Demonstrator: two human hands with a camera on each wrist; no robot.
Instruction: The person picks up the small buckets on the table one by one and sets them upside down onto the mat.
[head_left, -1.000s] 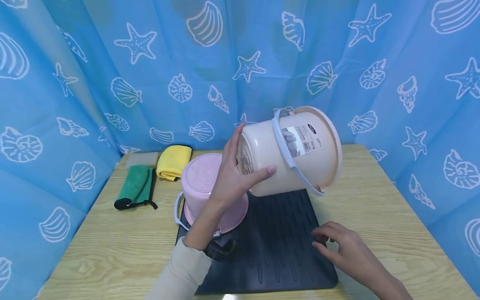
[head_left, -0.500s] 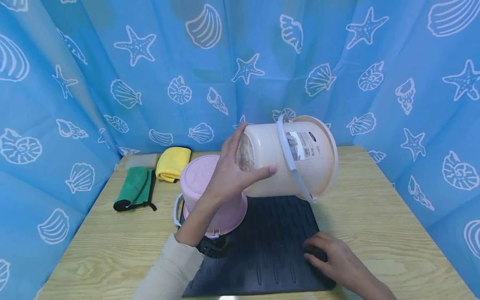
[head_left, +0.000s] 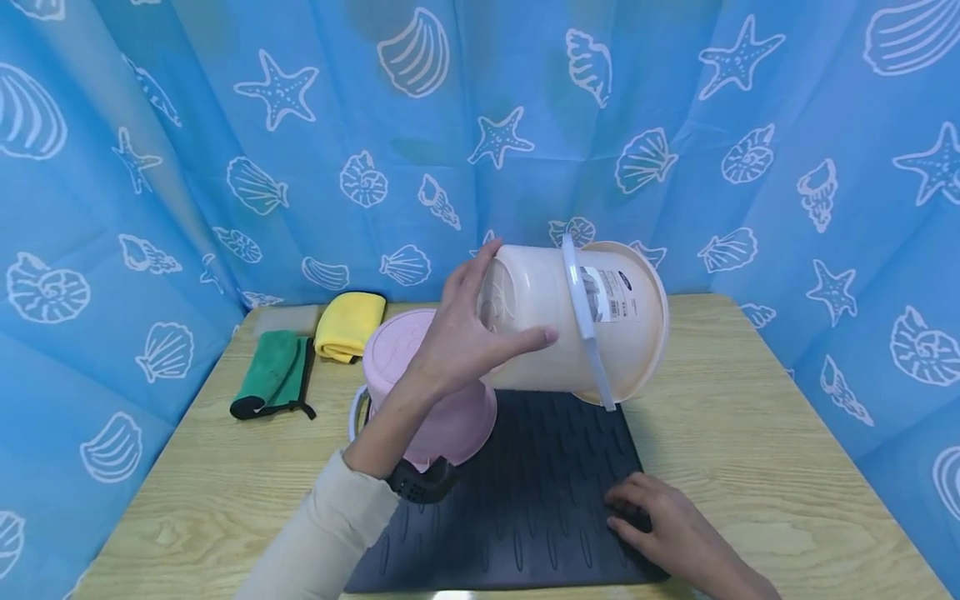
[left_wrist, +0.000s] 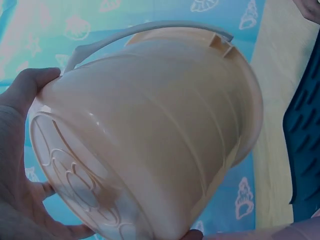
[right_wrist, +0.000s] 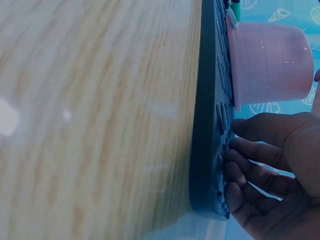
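Observation:
A cream bucket (head_left: 536,321) is tipped on its side in the air above the mat, its mouth to the right. My left hand (head_left: 468,342) grips it around the base end, thumb in front. Its pale grey handle (head_left: 584,308) hangs across the side, close to a printed label (head_left: 615,293). In the left wrist view, the raised pattern of the bucket's base (left_wrist: 82,182) faces the palm. Low over the right part of the black ridged mat (head_left: 517,508) is my right hand (head_left: 667,525), fingers loosely bent and holding nothing; fingertip contact is unclear.
Upside down on the mat's left part stands a pink bucket (head_left: 457,425), partly behind my left forearm. A green cloth (head_left: 273,371), a folded yellow cloth (head_left: 349,325) and a pale block (head_left: 287,320) lie at the back left. A blue curtain (head_left: 480,108) closes off the back.
The cream bucket's mouth end has dropped somewhat and swung slightly left, with its handle turning along. My right hand has moved left and down towards the mat.

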